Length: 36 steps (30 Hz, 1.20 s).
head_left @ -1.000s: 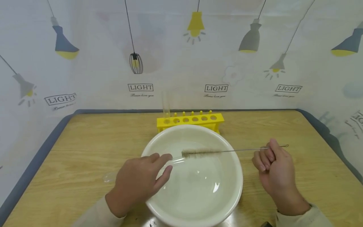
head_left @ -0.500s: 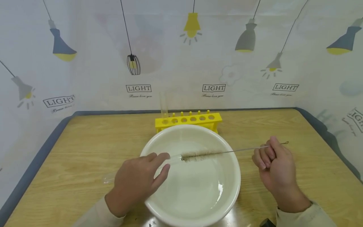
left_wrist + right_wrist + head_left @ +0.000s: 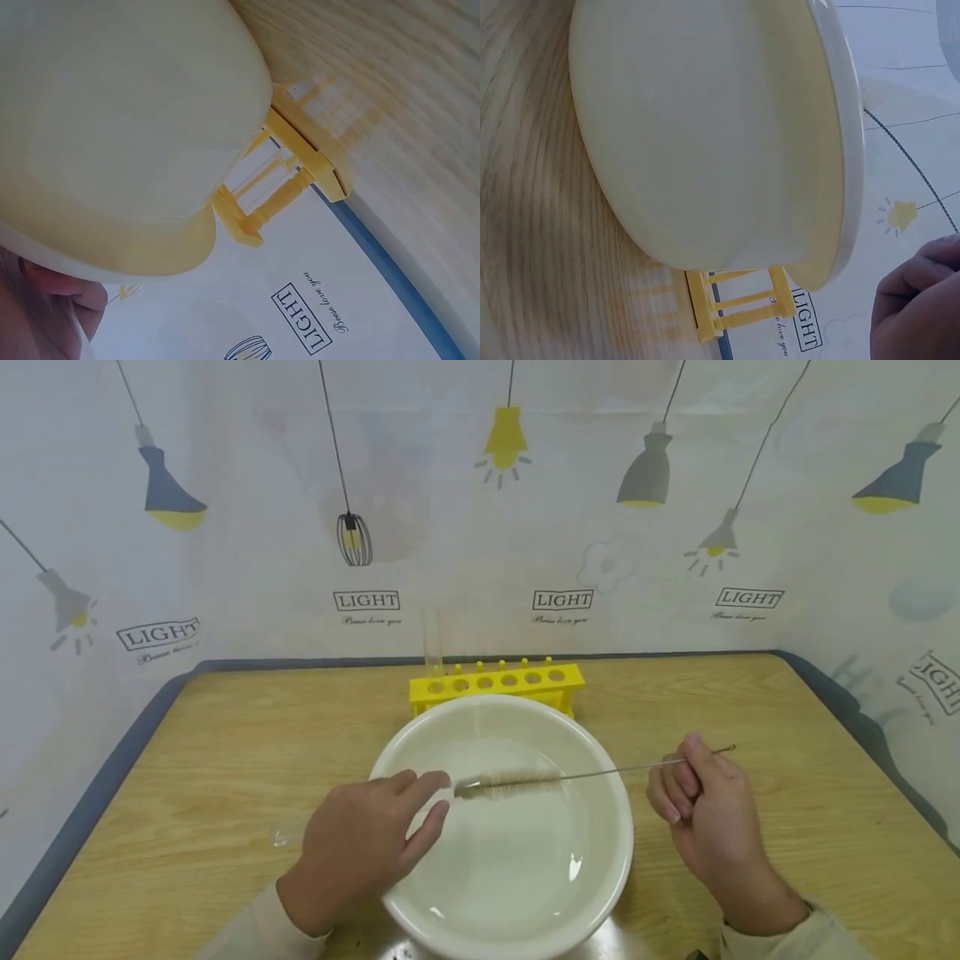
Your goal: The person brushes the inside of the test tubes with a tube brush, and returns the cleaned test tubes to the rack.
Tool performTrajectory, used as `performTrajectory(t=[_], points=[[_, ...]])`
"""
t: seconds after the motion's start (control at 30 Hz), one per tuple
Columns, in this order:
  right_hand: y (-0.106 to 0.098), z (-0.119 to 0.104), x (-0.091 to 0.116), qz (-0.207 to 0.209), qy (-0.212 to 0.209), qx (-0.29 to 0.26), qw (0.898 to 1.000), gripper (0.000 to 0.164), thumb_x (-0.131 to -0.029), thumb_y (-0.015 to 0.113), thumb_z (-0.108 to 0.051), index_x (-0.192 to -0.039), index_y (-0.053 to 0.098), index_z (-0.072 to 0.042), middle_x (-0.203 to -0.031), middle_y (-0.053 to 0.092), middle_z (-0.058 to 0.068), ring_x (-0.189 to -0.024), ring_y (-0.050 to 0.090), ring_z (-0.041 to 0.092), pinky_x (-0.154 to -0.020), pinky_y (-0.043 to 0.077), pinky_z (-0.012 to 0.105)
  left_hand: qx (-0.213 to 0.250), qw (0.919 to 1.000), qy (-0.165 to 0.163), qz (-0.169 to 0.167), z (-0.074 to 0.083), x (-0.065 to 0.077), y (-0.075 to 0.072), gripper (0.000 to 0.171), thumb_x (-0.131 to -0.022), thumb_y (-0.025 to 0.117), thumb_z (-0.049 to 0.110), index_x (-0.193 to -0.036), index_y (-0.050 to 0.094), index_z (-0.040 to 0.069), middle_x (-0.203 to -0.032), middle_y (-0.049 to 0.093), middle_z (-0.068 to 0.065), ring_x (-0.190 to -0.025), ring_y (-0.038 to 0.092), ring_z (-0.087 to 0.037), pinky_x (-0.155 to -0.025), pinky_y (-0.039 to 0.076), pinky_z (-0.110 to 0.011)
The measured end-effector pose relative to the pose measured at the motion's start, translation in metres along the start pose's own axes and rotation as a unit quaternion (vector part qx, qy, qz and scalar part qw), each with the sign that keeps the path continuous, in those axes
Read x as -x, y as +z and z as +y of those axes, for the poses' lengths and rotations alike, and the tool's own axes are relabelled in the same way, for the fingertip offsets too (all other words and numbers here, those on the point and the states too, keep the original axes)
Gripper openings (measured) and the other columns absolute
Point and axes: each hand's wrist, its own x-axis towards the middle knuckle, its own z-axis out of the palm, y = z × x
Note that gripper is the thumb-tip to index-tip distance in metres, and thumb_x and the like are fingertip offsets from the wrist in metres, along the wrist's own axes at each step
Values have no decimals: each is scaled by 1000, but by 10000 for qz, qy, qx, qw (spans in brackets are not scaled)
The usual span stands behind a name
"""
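Plainly, everything hung on one line across the basin (image 3: 627, 827): we saw the glass test tube (image 3: 285, 835) and the test tube brush (image 3: 517, 782) lying nearly end to end, both long axes sloping gently up to the right. The left hand (image 3: 360, 839) held the tube over the left rim, its rounded end showing behind the palm. Thumb and forefinger stood apart near the mouth; the other fingers seemed curled round the glass, though we could not see their undersides. The right hand (image 3: 716, 818), just outside the right rim, pinched the brush's wire near its looped end, fingers folded. So the bristles sat nearer the left fingertips. Their tip met the tube's mouth, seemingly just inside, but we could not be certain. Beyond the basin stood a yellow rack (image 3: 495, 691).
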Motion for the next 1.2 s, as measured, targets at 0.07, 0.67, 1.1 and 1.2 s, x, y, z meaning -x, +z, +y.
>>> performTrajectory(t=[0.07, 0.67, 1.1, 1.2], points=[[2, 2, 1, -89, -114, 166, 9998, 47, -111, 28, -25, -67, 24, -8, -59, 17, 6, -46, 17, 20, -46, 13, 32, 27, 10000, 5, 7, 0, 0, 0, 28, -100, 43, 36, -105, 67, 22, -64, 53, 9, -43, 32, -3, -40, 21, -19], [4, 11, 6, -507, -55, 681, 9964, 47, -111, 26, -19, -67, 26, -3, -59, 21, 8, -47, 22, 25, -45, 18, 34, 90, 9999, -37, 80, 0, 2, 5, 29, -101, 40, 36, -103, 66, 22, -63, 50, 10, -43, 31, -3, -40, 22, -19], [11, 16, 9, -393, -144, 834, 9956, 46, -111, 29, -15, -67, 30, -1, -60, 25, 9, -48, 23, 26, -46, 19, 35, 184, 9998, -53, 78, -1, 3, 3, 34, -104, 37, 39, -106, 67, 22, -64, 48, 10, -44, 30, -2, -41, 22, -18], [12, 17, 10, -463, -238, 848, 9950, 45, -111, 27, -12, -67, 30, 0, -60, 26, 9, -48, 24, 26, -46, 20, 35, 205, 9997, -51, 97, -1, 2, 2, 31, -103, 40, 37, -106, 67, 22, -64, 47, 10, -44, 29, -1, -41, 22, -18]])
